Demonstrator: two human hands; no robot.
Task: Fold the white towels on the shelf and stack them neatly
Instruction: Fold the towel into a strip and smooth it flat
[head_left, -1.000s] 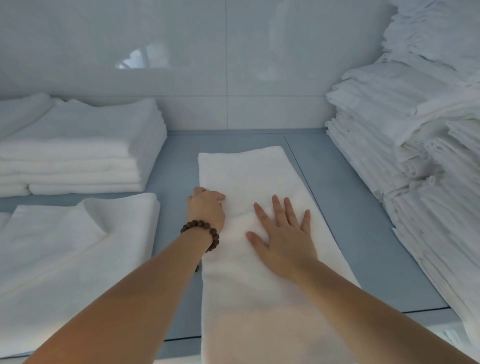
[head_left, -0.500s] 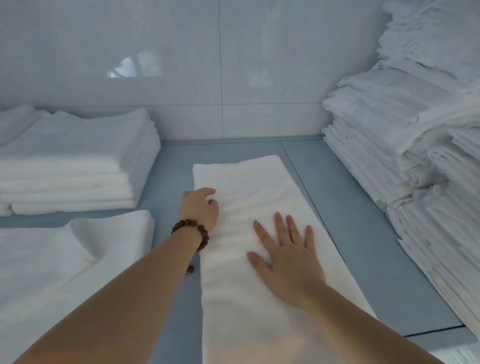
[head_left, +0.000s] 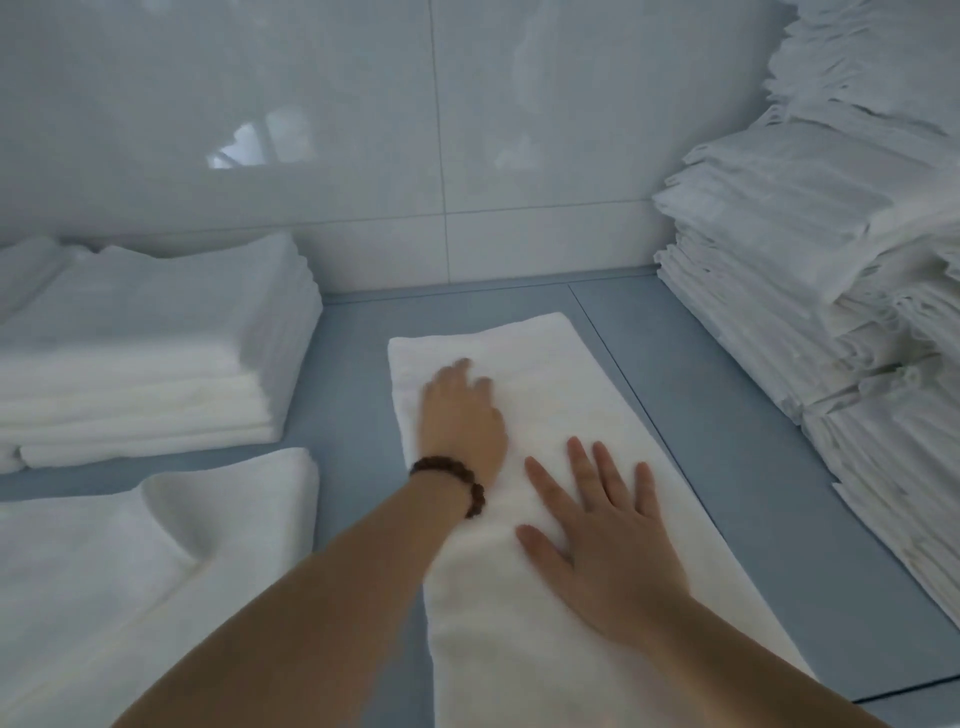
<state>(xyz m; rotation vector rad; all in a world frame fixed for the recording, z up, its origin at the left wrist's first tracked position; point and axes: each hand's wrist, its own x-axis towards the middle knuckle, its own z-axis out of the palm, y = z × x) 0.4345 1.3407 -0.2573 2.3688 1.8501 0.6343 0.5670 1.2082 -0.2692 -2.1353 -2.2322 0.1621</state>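
Both my hands lie open on the long towel (head_left: 519, 519): left hand (head_left: 460, 415) smoothing, right hand (head_left: 602, 540) pinning. I should press evenly toward the far edge, flattening wrinkles before folding.

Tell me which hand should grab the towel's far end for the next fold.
Probably the left hand: it lies farther up the long towel, nearest the far edge. The right hand lies flat mid-towel, well placed to pin it.
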